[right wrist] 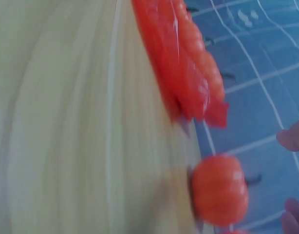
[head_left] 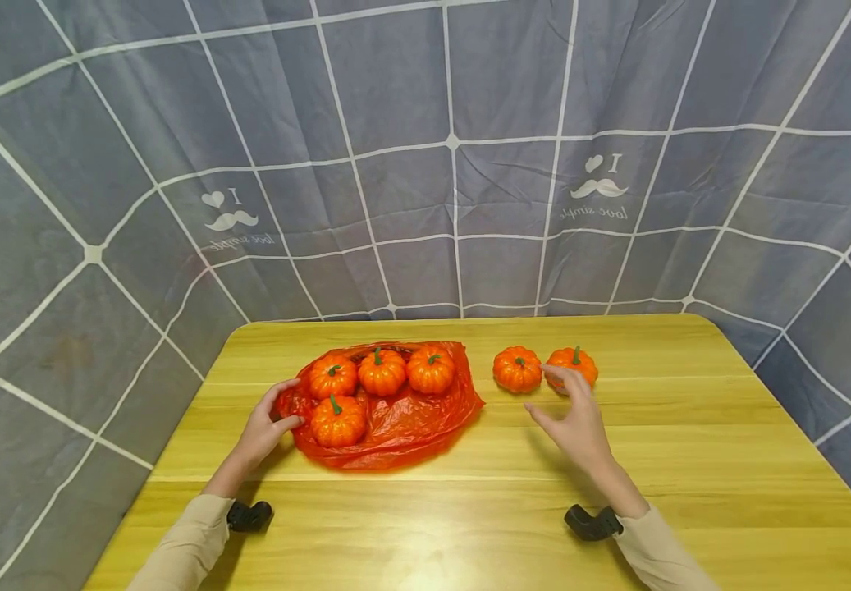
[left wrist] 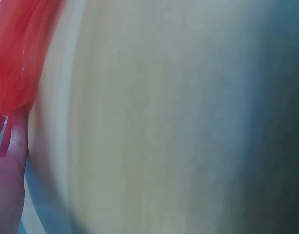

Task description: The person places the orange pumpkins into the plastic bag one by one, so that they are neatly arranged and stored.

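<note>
A thin red plastic bag (head_left: 418, 423) lies spread on the table, with several small orange pumpkins (head_left: 382, 372) with green stems on it. My left hand (head_left: 261, 427) is at the bag's left edge, thumb and fingers gripping the plastic; in the left wrist view a finger (left wrist: 15, 141) meets the red film. To the right of the bag sit two more pumpkins, one nearer the bag (head_left: 517, 369) and one farther right (head_left: 578, 361). My right hand (head_left: 578, 423) hovers in front of these two, thumb and fingers spread apart, holding nothing. Its fingers partly cover the farther-right pumpkin.
The wooden table (head_left: 410, 525) has rounded far corners. A grey-blue cloth (head_left: 506, 197) with white grid lines hangs behind it and along both sides. Black wrist devices (head_left: 249, 516) sit on both forearms at the sleeve cuffs.
</note>
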Tool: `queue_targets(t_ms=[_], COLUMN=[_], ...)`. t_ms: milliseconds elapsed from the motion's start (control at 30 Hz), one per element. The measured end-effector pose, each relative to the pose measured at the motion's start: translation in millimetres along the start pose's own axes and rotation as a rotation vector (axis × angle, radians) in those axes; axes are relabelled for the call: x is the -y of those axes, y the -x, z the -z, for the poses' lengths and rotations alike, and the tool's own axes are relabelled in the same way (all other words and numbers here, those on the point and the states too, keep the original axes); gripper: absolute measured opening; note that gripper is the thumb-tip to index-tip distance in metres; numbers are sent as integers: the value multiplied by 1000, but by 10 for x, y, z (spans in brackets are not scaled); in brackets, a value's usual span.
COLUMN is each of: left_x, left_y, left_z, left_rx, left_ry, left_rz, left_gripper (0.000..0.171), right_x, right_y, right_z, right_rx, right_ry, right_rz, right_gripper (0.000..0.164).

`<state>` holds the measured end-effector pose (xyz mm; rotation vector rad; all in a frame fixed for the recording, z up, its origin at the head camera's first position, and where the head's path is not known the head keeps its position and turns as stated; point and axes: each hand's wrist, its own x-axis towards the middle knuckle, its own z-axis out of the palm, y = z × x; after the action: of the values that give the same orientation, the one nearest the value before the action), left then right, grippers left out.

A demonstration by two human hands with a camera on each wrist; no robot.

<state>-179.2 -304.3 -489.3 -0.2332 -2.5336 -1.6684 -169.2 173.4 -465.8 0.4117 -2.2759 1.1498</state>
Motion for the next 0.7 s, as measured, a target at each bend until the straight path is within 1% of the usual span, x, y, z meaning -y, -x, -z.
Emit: queue_targets(t_ms=[100, 233, 433, 600, 700], left_x=[-8, -4, -8, -18, -17], left_y=[0, 1, 11, 12, 9], left_z=[6, 9, 9, 7, 3], left_rx=[0, 1, 9, 8, 8], left_ry=[-14, -10, -7, -2, 1], left_rz=[-8, -10, 9, 18, 19], left_gripper=[59, 59, 60, 60, 61], right_x=[-121, -258, -379, -442, -479], right_y=[33, 59, 47, 5, -14], right_z=[116, 279, 497, 613, 646], right_rx=[-30, -63, -115, -128, -121], right_ry=[22, 51, 99, 121, 124], right_rz=[-24, -50, -48, -53, -79], right_gripper=[63, 62, 64, 65, 67])
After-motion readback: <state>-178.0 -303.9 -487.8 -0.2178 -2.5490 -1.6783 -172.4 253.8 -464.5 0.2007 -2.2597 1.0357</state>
